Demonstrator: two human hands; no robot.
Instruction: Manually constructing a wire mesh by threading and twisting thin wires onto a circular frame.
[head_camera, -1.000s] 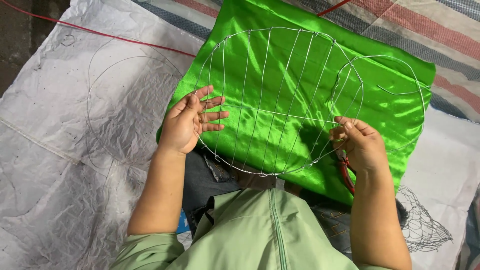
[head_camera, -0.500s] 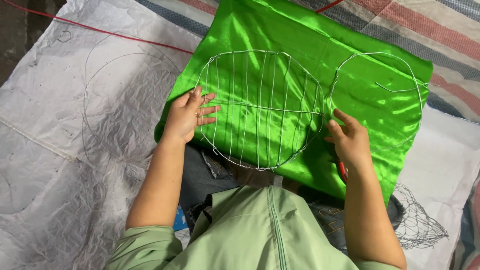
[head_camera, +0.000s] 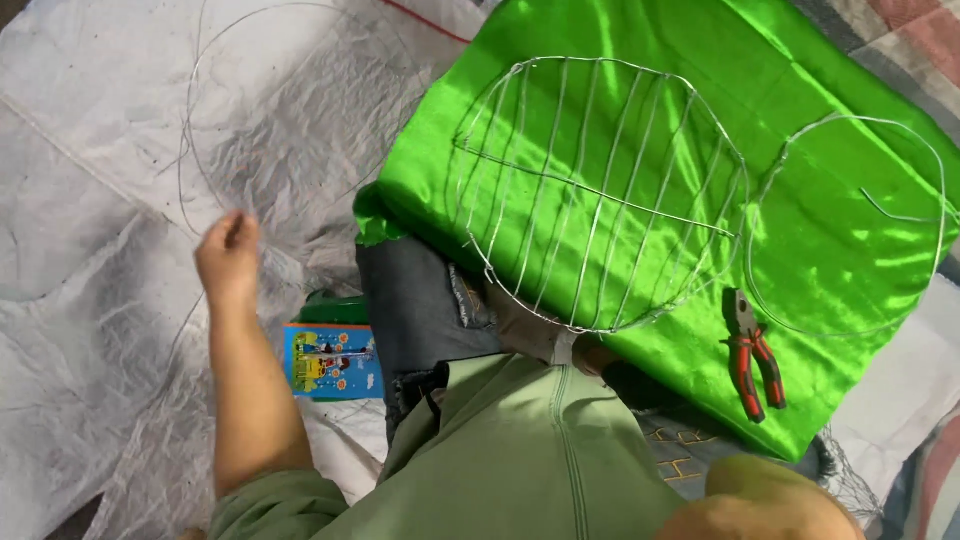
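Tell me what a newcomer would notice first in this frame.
The bright green satin cloth fills the upper right, with a ribbed wire frame lying on it. Red-handled pliers rest near its lower edge, while the left hand reaches loose wire on the white sheet.

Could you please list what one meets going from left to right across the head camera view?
Left hand on thin loose wire → small blue printed packet → ribbed oval wire frame on shiny green satin cloth → red-handled pliers → plain wire hoop.
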